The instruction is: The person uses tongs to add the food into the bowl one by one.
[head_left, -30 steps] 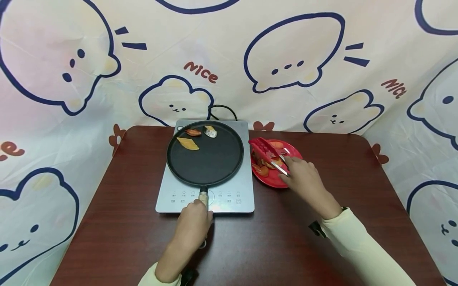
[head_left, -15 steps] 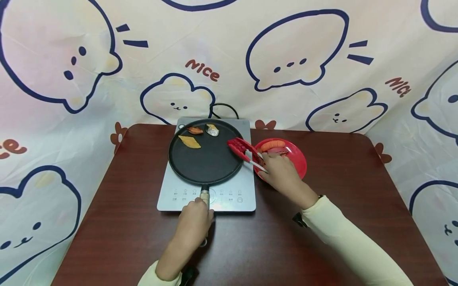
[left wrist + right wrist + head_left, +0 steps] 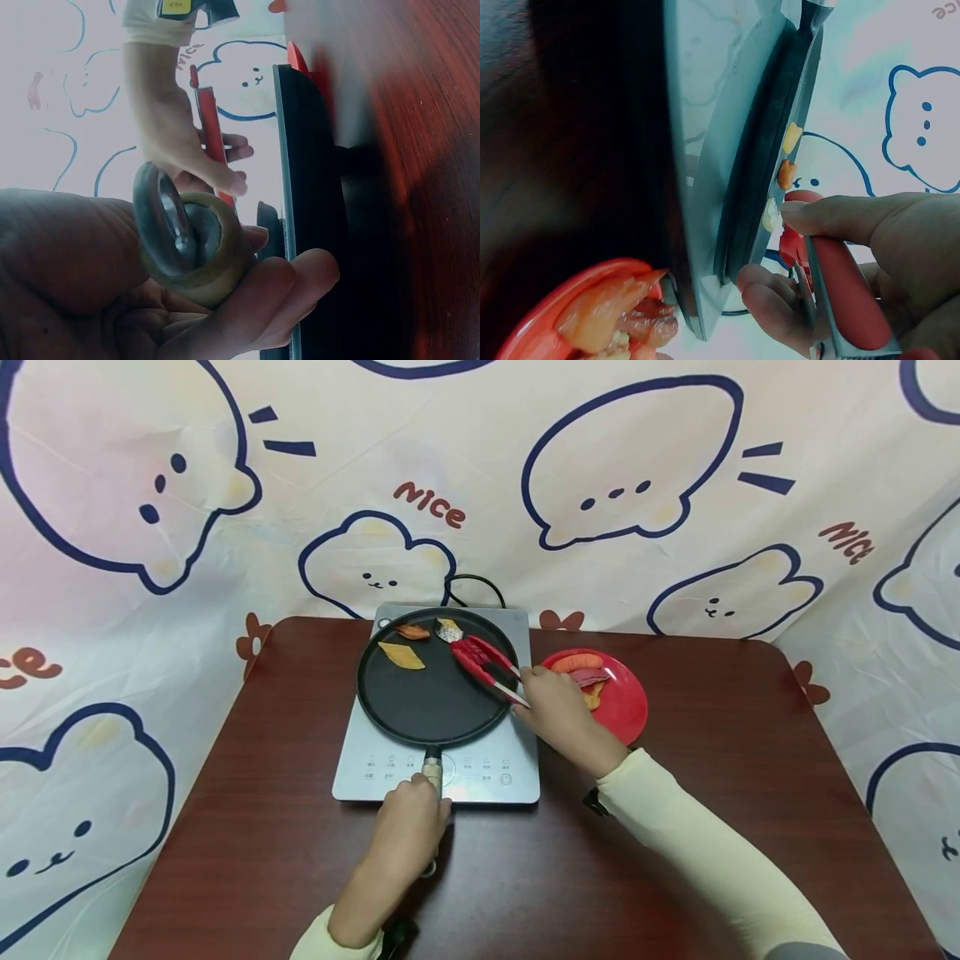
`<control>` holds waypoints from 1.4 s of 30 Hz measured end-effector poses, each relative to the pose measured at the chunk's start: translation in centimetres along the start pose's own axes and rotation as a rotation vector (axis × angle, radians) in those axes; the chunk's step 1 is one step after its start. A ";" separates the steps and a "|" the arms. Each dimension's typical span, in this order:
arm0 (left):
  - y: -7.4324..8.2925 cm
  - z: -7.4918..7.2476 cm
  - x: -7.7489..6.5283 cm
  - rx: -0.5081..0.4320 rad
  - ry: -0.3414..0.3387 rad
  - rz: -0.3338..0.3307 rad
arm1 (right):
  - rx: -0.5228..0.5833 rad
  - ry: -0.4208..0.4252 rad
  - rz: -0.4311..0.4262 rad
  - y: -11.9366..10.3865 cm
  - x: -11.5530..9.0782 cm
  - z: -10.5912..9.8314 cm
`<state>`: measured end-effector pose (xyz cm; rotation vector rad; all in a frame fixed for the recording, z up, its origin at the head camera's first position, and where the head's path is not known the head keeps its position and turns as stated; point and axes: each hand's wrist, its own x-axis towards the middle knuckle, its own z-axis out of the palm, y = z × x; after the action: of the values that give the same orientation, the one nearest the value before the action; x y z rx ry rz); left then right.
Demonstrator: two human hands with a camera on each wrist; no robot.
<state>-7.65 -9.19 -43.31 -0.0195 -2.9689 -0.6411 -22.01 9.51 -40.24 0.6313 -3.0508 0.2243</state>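
My left hand [image 3: 408, 822] grips the pale handle [image 3: 432, 770] of a flat black frying pan [image 3: 435, 710]. Its ringed handle end [image 3: 202, 232] pokes out of the fist in the left wrist view. My right hand [image 3: 558, 706] holds red and silver tongs [image 3: 487, 668], their red heads over the right half of the pan. Whether a food piece is between the heads, I cannot tell. In the pan lie a yellow diamond-shaped piece [image 3: 402, 656], an orange-brown piece [image 3: 412, 632] and a silvery piece with a yellow edge [image 3: 449, 630], which is near the tong tips.
The pan sits on a silver induction cooker [image 3: 480, 789] with a black cord behind. To its right, a red plate [image 3: 626, 710] carries an orange ridged piece [image 3: 577, 662], a pink slice [image 3: 589, 677] and a yellow piece. A patterned cloth [image 3: 585, 585] hangs behind the brown table [image 3: 675, 693].
My right hand with the tongs has moved left from over the red plate to over the pan. The left hand keeps its grip on the handle.
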 end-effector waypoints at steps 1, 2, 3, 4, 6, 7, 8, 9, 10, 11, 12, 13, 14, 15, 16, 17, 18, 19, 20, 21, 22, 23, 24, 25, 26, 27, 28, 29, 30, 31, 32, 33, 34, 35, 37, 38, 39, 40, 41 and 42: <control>0.0 0.0 0.0 0.001 -0.001 -0.002 | 0.006 0.004 0.000 -0.2 0.2 0.1; 0.0 0.0 0.0 0.002 -0.002 -0.003 | 0.011 0.005 -0.001 -0.4 0.4 0.2; 0.0 0.0 0.0 0.004 -0.003 -0.004 | 0.009 0.007 -0.008 -0.7 0.6 0.2; 0.0 0.0 0.0 0.005 -0.004 -0.005 | 0.006 0.010 -0.018 -0.9 0.8 0.3; 0.0 0.0 0.0 0.006 -0.003 -0.002 | -0.015 0.014 -0.037 -1.3 1.2 0.4; 0.0 0.0 0.0 0.006 -0.003 -0.001 | -0.026 0.014 -0.043 -1.5 1.4 0.4; 0.0 0.0 0.0 0.006 -0.001 0.003 | -0.035 0.013 -0.046 -1.7 1.5 0.5; 0.0 -0.1 0.0 0.006 0.001 0.006 | -0.044 0.011 -0.044 -1.9 1.7 0.5; 0.1 -0.1 0.0 0.004 0.001 0.006 | -0.050 0.008 -0.041 -2.1 1.9 0.6; 0.1 -0.1 -0.1 0.003 0.000 0.003 | -0.052 0.002 -0.035 -2.3 2.1 0.6; 0.1 -0.2 -0.1 0.004 0.000 0.001 | -0.054 -0.003 -0.028 -2.5 2.3 0.7; 0.1 -0.2 -0.1 0.005 0.000 0.002 | -0.053 -0.009 -0.019 -2.6 2.5 0.7; 0.1 -0.2 -0.1 0.006 0.001 0.002 | -0.053 -0.014 -0.011 -2.7 2.6 0.8; 0.1 -0.2 -0.1 0.007 0.001 0.001 | -0.052 -0.017 -0.007 -2.7 2.8 0.8; 0.2 -0.2 -0.2 0.005 0.001 -0.001 | -0.054 -0.022 -0.005 -2.8 2.9 0.9; 0.2 -0.2 -0.2 0.005 0.002 0.002 | -0.054 -0.025 -0.002 -2.9 3.0 0.9; 0.2 -0.2 -0.2 0.003 0.003 0.005 | -0.055 -0.027 0.000 -2.9 3.1 1.0; 0.2 -0.2 -0.2 0.001 0.003 0.006 | -0.057 -0.030 0.002 -2.9 3.1 1.1; 0.2 -0.2 -0.1 0.001 0.004 0.009 | -0.059 -0.032 0.001 -2.9 3.2 1.1; 0.1 -0.2 -0.1 0.000 0.005 0.010 | -0.060 -0.033 -0.001 -2.9 3.3 1.2; 0.1 -0.2 -0.1 0.000 0.005 0.011 | -0.062 -0.036 0.000 -2.9 3.3 1.3; 0.1 -0.2 -0.1 0.002 0.005 0.012 | -0.062 -0.039 0.002 -2.9 3.4 1.3; 0.1 -0.3 -0.1 0.000 0.004 0.012 | -0.063 -0.042 0.005 -2.8 3.4 1.3; 0.1 -0.2 -0.1 0.000 0.003 0.012 | -0.066 -0.047 0.008 -2.8 3.4 1.3; 0.1 -0.2 -0.1 0.000 0.003 0.012 | -0.066 -0.051 0.012 -2.8 3.5 1.3; 0.1 -0.2 0.0 -0.001 0.000 0.011 | -0.067 -0.057 0.016 -2.8 3.5 1.3; 0.1 -0.2 0.0 -0.001 -0.001 0.011 | -0.069 -0.062 0.020 -2.8 3.5 1.2; 0.2 -0.3 0.0 -0.001 0.000 0.012 | -0.069 -0.066 0.024 -2.8 3.5 1.2; 0.2 -0.3 0.0 0.000 0.000 0.013 | -0.070 -0.069 0.025 -2.7 3.5 1.2; 0.2 -0.3 0.0 0.003 0.000 0.014 | -0.070 -0.070 0.027 -2.7 3.5 1.1; 0.2 -0.3 0.0 0.006 -0.001 0.015 | -0.069 -0.070 0.027 -2.7 3.5 1.1; 0.2 -0.2 0.0 0.008 -0.001 0.015 | -0.067 -0.071 0.027 -2.7 3.5 1.1; 0.2 -0.3 0.0 0.009 -0.002 0.016 | -0.065 -0.072 0.026 -2.7 3.5 1.0; 0.2 -0.3 0.0 0.010 -0.003 0.015 | -0.061 -0.072 0.025 -2.7 3.5 1.0; 0.3 -0.3 0.0 0.009 -0.007 0.010 | -0.056 -0.075 0.023 -2.6 3.5 0.9; 0.3 -0.3 0.0 0.007 -0.009 0.009 | -0.054 -0.076 0.022 -2.5 3.5 0.9; 0.3 -0.3 0.0 0.007 -0.009 0.008 | -0.052 -0.077 0.022 -2.5 3.5 0.9; 0.3 -0.3 0.0 0.005 -0.008 0.007 | -0.051 -0.076 0.022 -2.5 3.5 0.9; 0.3 -0.3 0.0 0.003 -0.010 0.004 | -0.048 -0.078 0.026 -2.4 3.5 0.9; 0.2 -0.3 0.0 0.001 -0.010 0.004 | -0.045 -0.080 0.029 -2.4 3.5 0.9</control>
<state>-7.63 -9.11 -42.92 -0.0283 -2.9784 -0.6409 -24.23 5.82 -40.62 0.6085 -3.1337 0.1329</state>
